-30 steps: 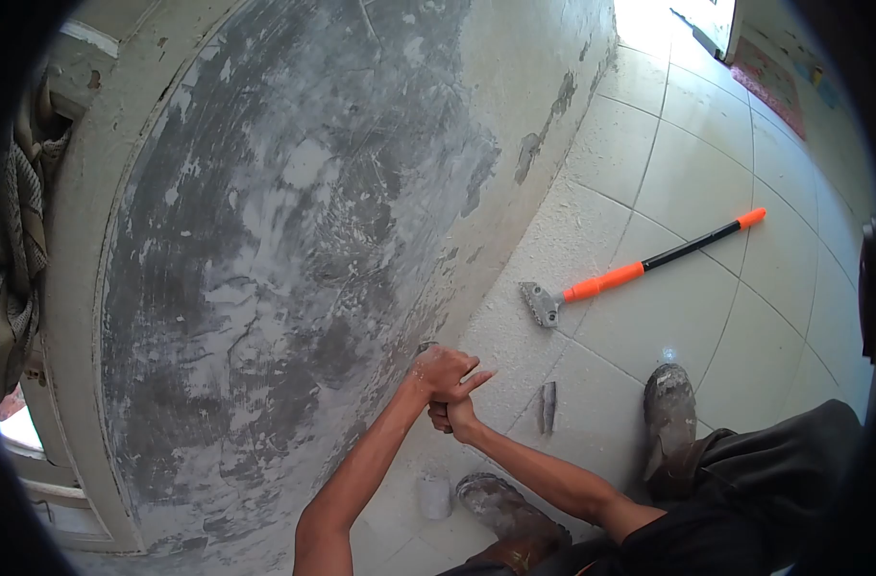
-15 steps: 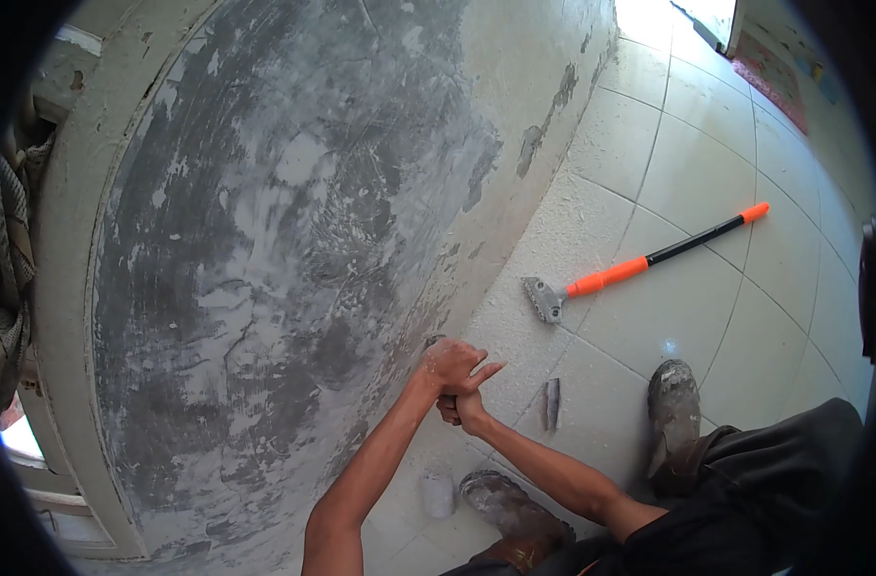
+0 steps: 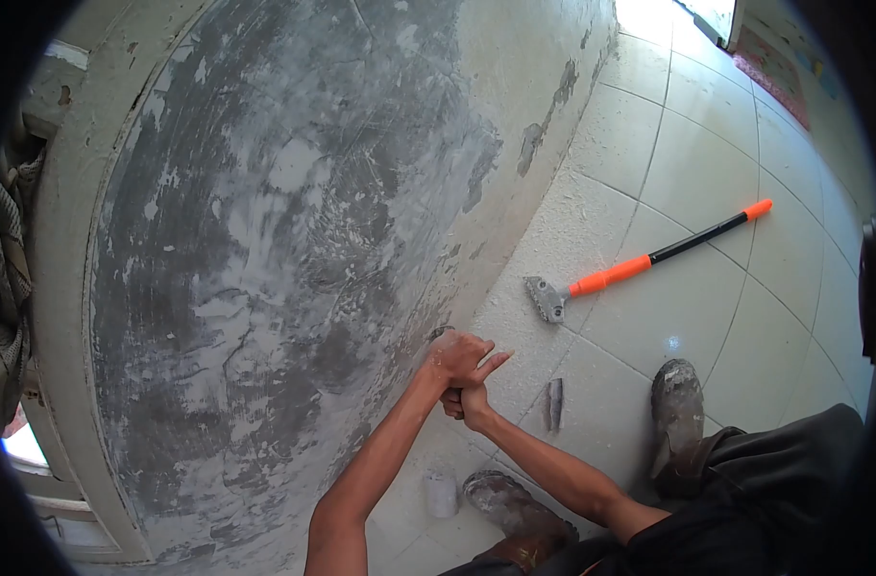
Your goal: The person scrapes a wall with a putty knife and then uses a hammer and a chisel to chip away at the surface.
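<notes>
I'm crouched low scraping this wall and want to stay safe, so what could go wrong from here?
1. Both hands, left hand over right hand, press a mostly hidden tool into the wall; a slip could scrape knuckles on the rough plaster.
2. The long-handled scraper lies on the floor behind you; stepping back could trip you.
3. White dust covers the floor tiles by your boots, possibly slippery.

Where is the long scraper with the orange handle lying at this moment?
In the head view, the long scraper lies on the tiled floor at the right, beyond the boot, its blade pointing toward the wall.
</notes>
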The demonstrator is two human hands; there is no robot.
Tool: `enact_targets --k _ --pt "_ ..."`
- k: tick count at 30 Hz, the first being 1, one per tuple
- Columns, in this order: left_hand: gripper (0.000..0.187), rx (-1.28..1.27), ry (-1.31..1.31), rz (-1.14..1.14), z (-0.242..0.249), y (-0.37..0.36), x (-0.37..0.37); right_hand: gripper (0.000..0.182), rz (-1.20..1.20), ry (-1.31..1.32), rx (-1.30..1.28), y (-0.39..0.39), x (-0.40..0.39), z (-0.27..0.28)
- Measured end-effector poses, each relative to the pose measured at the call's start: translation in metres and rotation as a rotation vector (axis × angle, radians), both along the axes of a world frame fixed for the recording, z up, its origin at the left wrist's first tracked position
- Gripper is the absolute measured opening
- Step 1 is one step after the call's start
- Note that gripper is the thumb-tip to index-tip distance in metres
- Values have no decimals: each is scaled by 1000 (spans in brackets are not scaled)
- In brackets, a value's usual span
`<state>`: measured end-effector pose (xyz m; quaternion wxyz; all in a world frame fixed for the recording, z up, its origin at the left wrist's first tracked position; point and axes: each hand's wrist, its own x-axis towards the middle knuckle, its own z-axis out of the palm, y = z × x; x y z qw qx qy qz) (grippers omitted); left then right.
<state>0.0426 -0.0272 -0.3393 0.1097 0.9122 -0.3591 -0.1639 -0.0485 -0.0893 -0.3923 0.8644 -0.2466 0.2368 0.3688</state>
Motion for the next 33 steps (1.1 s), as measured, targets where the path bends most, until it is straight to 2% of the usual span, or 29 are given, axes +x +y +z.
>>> enact_targets --k 4,12,15,19,23,25,26,29,33 --pt "60 -3 48 18 4 7 -14 40 55 -23 43 6 -16 -10" --pt "60 19 -8 -18 2 -18 27 39 -8 -47 26 -12 24 -12" --pt "61 -29 37 8 -1 -14 18 36 -28 -18 33 -11 17 -7" --pt "59 -86 89 59 -7 6 -11 42 53 -35 -14 0 -6 -12" --pt "60 -33 58 18 -9 5 -8 43 106 -45 -34 2 -12 -18" --pt "60 -8 48 24 -6 -9 20 42 -2 -25 -9 -8 12 -3" --pt "60 22 34 29 -3 -15 26 42 -7 -45 45 -7 21 -12" --pt "60 -4 -41 -2 -4 -17 25 39 7 -34 39 -17 26 -14" --pt "60 -43 0 38 2 -13 12 39 4 -1 19 -10 13 -5"
